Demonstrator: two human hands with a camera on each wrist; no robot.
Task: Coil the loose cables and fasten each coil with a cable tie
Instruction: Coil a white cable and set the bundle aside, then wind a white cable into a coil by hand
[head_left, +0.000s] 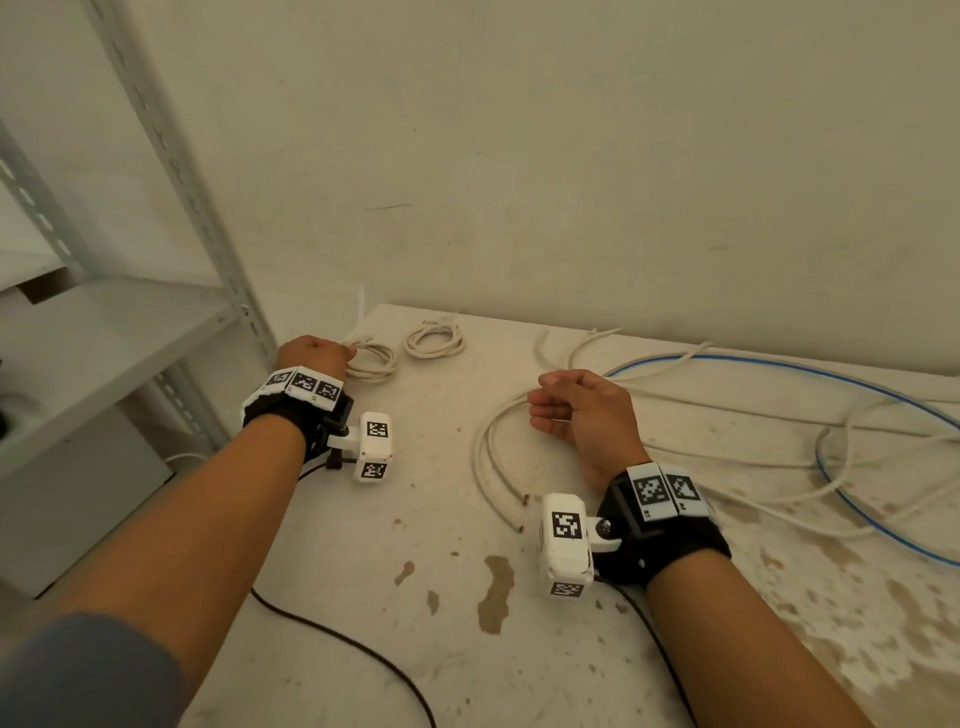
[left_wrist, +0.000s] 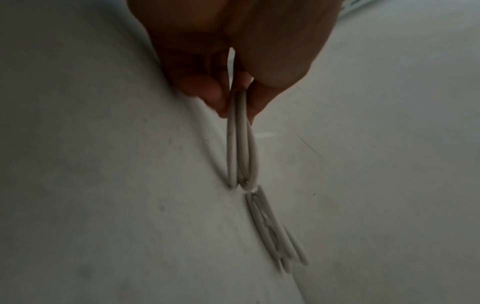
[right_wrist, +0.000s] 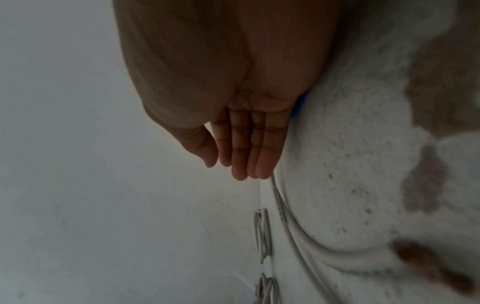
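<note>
My left hand (head_left: 322, 353) is at the table's far left and pinches the near edge of a small white cable coil (head_left: 371, 361). In the left wrist view the thumb and fingers (left_wrist: 207, 94) hold the coil (left_wrist: 240, 139), which stands on edge on the table. A second small white coil (head_left: 435, 340) lies just to its right, also seen at the coil (left_wrist: 275, 232). My right hand (head_left: 550, 410) hovers over loose white cables (head_left: 493, 452); its fingers (right_wrist: 246, 152) are straight and hold nothing. A blue cable (head_left: 779, 366) loops through the loose white ones.
The stained white table (head_left: 415, 519) stands against a wall. A grey metal shelf rack (head_left: 104, 332) stands left of the table. A black wire (head_left: 363, 654) runs from the wrist gear across the table's near part. Both small coils (right_wrist: 262, 232) appear in the right wrist view.
</note>
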